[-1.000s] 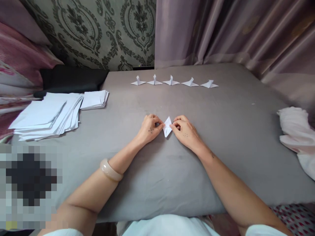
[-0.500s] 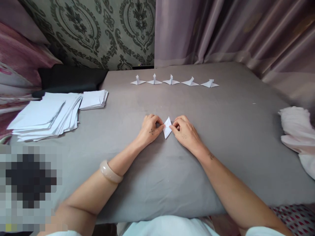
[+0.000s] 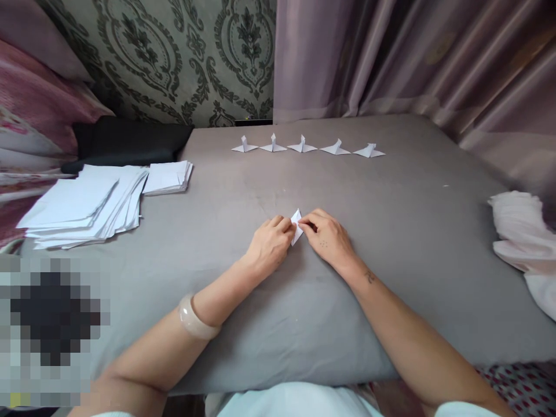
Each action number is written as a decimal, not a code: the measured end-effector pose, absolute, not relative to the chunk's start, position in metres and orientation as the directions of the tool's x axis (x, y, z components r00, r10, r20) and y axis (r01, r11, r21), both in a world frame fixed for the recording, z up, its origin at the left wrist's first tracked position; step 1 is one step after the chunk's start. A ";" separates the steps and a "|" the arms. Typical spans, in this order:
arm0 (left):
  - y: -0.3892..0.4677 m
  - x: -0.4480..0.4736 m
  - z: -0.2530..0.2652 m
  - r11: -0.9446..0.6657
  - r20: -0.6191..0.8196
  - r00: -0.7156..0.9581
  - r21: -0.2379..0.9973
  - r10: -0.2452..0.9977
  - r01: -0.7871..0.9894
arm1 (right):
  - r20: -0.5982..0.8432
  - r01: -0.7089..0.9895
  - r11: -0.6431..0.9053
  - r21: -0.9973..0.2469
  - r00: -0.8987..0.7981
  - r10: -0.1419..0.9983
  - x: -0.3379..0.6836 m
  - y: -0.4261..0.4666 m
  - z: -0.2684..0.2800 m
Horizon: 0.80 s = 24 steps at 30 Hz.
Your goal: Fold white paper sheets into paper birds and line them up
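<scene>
A small folded white paper (image 3: pixel 296 219), diamond-shaped with one point facing away from me, is between my two hands above the middle of the grey cloth. My left hand (image 3: pixel 270 241) is closed on its left edge, knuckles turned up, covering part of it. From the other side, my right hand (image 3: pixel 326 234) pinches the right edge between thumb and forefinger. Farther back, several folded paper cranes (image 3: pixel 303 145) stand in a row with their wings spread.
Large white paper sheets (image 3: pixel 78 202) lie piled at the left, beside a smaller paper stack (image 3: pixel 167 176). Behind them is a black item (image 3: pixel 130 142). White crumpled fabric (image 3: pixel 521 231) rests at the right edge. Curtains (image 3: pixel 321 58) hang behind the grey-covered surface (image 3: pixel 412 243).
My left hand has rolled over so its back faces up, and its fingers now cover more of the folded paper. My right hand keeps its pinch with little movement.
</scene>
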<state>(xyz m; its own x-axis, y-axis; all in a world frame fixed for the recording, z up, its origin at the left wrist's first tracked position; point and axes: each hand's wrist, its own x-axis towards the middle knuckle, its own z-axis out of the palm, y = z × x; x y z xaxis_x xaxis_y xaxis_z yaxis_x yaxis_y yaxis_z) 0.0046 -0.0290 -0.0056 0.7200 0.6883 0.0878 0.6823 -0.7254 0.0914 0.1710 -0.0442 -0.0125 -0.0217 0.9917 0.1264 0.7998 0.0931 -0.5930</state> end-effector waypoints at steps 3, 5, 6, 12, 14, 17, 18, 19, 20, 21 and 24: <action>-0.030 0.004 -0.006 -0.732 0.065 0.729 0.086 0.681 0.676 | 0.129 0.803 0.076 -0.591 0.002 0.992 0.170 -0.044 -0.013; -0.031 0.004 -0.005 -0.737 0.057 0.735 0.077 0.676 0.672 | 0.133 0.798 0.071 -0.598 0.012 0.991 0.170 -0.044 -0.013; -0.032 0.004 -0.005 -0.737 0.055 0.735 0.074 0.676 0.672 | 0.132 0.797 0.064 -0.600 0.020 0.991 0.169 -0.044 -0.013; -0.034 0.004 -0.002 -0.729 0.074 0.726 0.111 0.684 0.676 | 0.112 0.795 0.022 -0.606 0.057 0.992 0.168 -0.044 -0.011; -0.034 0.004 -0.003 -0.718 0.094 0.713 0.150 0.695 0.680 | 0.099 0.797 0.016 -0.604 0.055 0.994 0.167 -0.044 -0.010; -0.030 0.001 -0.008 -0.670 0.164 0.657 0.315 0.736 0.672 | 0.087 0.826 0.008 -0.563 0.050 0.995 0.165 -0.044 -0.008; -0.027 -0.001 -0.010 -0.629 0.197 0.610 0.409 0.768 0.661 | 0.089 0.841 0.010 -0.541 0.046 0.995 0.164 -0.044 -0.007; -0.024 -0.003 -0.012 -0.572 0.223 0.542 0.509 0.810 0.643 | 0.091 0.854 0.014 -0.520 0.039 0.995 0.163 -0.044 -0.006; -0.021 -0.005 -0.014 -0.499 0.238 0.458 0.607 0.857 0.618 | 0.094 0.865 0.021 -0.502 0.031 0.995 0.163 -0.045 -0.006; -0.017 -0.007 -0.015 -0.412 0.224 0.365 0.687 0.904 0.598 | 0.096 0.872 0.027 -0.489 0.022 0.995 0.162 -0.045 -0.005; -0.009 -0.009 -0.015 -0.218 0.128 0.193 0.792 0.973 0.570 | 0.107 0.870 0.050 -0.490 0.003 0.994 0.163 -0.046 -0.006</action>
<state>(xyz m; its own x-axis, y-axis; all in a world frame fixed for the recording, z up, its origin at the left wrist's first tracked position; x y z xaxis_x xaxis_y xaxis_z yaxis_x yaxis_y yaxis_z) -0.0090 -0.0094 -0.0151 0.1930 0.9728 0.1283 0.5701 -0.2176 0.7922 0.1631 -0.0465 -0.0058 0.0029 0.9943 0.1069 0.8705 0.0501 -0.4896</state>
